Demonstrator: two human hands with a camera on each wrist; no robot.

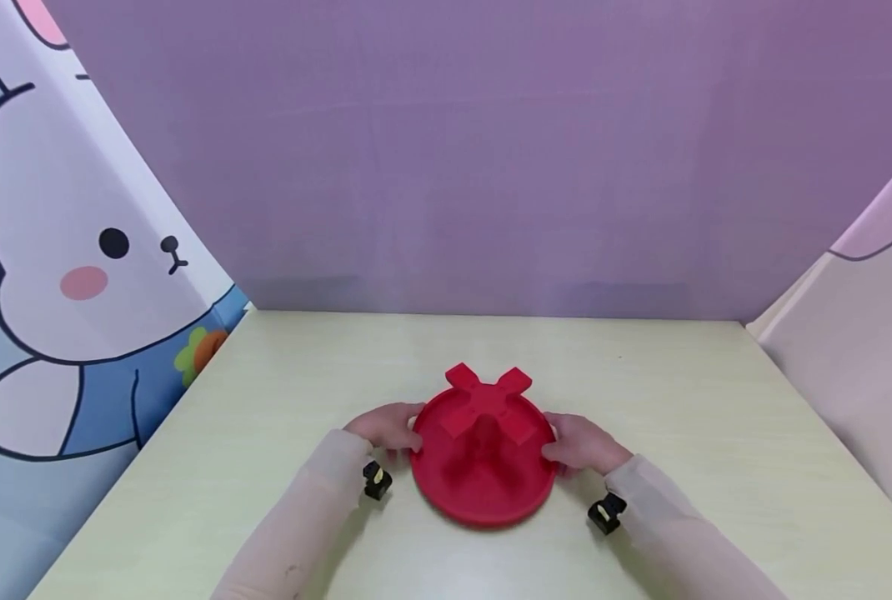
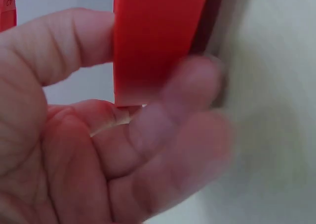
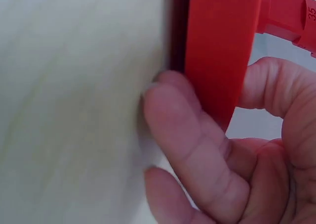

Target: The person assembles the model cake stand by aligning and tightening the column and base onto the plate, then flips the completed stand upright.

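A red round base with a raised four-armed cross stands in the middle of the head view. My left hand grips its left rim; in the left wrist view the thumb lies on the upper face, and the fingers curl toward the underside. Opposite, my right hand grips the right rim the same way, its fingers at the lower edge in the right wrist view. A number is marked on a red arm there. Whether the base touches the table is hard to tell.
The pale tabletop runs back to a purple fabric wall. A cartoon-printed cloth borders the left side, and a pale cloth the right. A small black device is at my left wrist, another black device at my right.
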